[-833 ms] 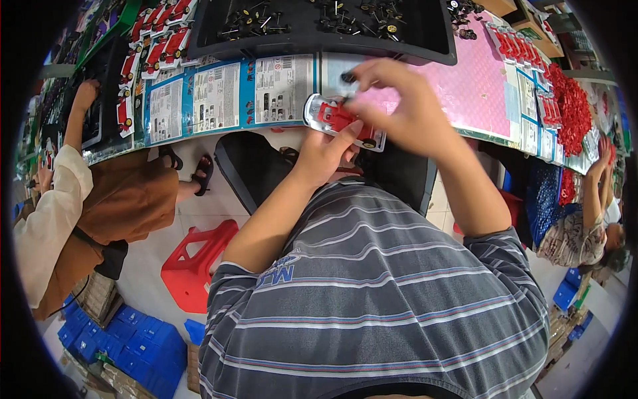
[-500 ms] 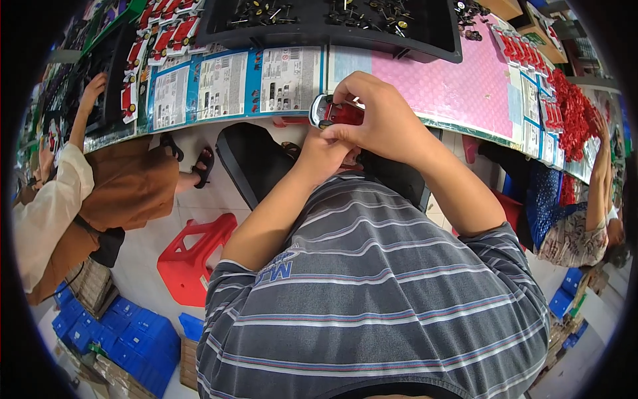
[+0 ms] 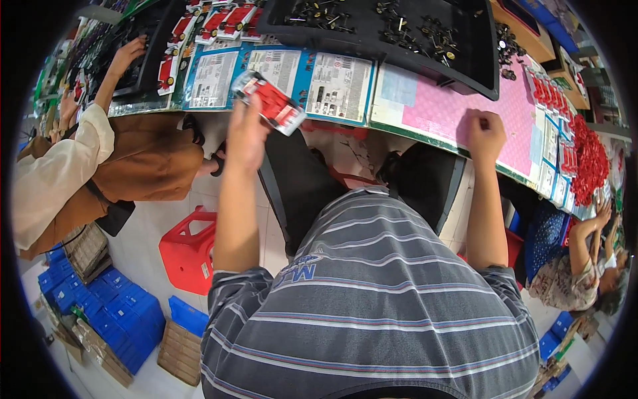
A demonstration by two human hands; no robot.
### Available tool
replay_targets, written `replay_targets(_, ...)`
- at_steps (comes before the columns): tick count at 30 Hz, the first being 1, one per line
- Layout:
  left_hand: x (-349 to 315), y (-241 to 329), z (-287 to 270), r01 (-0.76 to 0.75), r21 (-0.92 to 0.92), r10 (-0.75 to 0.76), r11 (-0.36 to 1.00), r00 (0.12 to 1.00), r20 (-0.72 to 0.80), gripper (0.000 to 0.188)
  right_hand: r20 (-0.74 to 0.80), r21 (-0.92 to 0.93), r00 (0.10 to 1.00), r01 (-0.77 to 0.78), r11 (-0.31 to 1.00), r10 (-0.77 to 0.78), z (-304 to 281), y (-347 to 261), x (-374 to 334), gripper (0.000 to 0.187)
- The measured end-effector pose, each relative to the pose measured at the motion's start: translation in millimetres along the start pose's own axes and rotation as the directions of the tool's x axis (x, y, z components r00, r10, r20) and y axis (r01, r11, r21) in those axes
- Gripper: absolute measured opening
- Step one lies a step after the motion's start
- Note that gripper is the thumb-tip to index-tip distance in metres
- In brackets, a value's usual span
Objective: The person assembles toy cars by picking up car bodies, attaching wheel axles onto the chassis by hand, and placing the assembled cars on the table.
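A red and white toy car (image 3: 269, 103) is in my left hand (image 3: 246, 139), gripped at one end above the table's front edge. Its red underside faces up, and the picture is slightly blurred there. My right hand (image 3: 487, 135) is curled into a fist over the front of the pink sheet (image 3: 435, 110); anything inside its fingers is hidden. More red and white toy cars (image 3: 219, 25) stand in a row at the far left of the table. Printed cards (image 3: 339, 86) in blue and white lie along the front edge.
Beyond my hands stands a black tray (image 3: 399, 60) of small wheel-and-axle parts. At the right lie red car parts (image 3: 548, 86) in rows and a red heap (image 3: 588, 159). Co-workers' hands (image 3: 126, 56) work on both sides. A red stool (image 3: 186, 259) and blue bins (image 3: 126, 312) are behind at left.
My hands have parted: the left carried the toy car leftward off my lap side, while the right let go of it and moved right over the pink sheet. The view shifted too.
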State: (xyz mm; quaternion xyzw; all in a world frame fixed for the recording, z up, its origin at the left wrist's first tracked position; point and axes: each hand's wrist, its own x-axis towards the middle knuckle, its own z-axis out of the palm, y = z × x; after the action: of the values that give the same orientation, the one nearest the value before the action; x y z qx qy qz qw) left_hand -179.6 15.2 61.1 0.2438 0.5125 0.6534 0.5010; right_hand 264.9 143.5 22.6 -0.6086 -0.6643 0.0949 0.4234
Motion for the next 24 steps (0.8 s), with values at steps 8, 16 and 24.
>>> replay_targets(8, 129.1, 51.9, -122.7, 0.098, 0.310, 0.000, 0.946, 0.954, -0.300, 0.037, 0.047, -0.133, 0.997, 0.070, 0.989, -0.064, 11.4, -3.0, 10.1, 0.021)
replay_targets(16, 163.7, 80.7, -153.9, 0.185, 0.937, 0.479, 0.296, 0.820, -0.313, 0.058, 0.055, -0.136, 0.998, 0.031, 0.990, -0.024, 11.6, -11.1, 9.8, 0.020)
replay_targets(24, 133.7, 66.2, -147.1, 0.054, 0.979, 0.567, 0.198, 0.808, -0.159, 0.097, 0.067, -0.142, 0.997, 0.041, 0.989, -0.031, 11.0, -6.0, 9.9, 0.020)
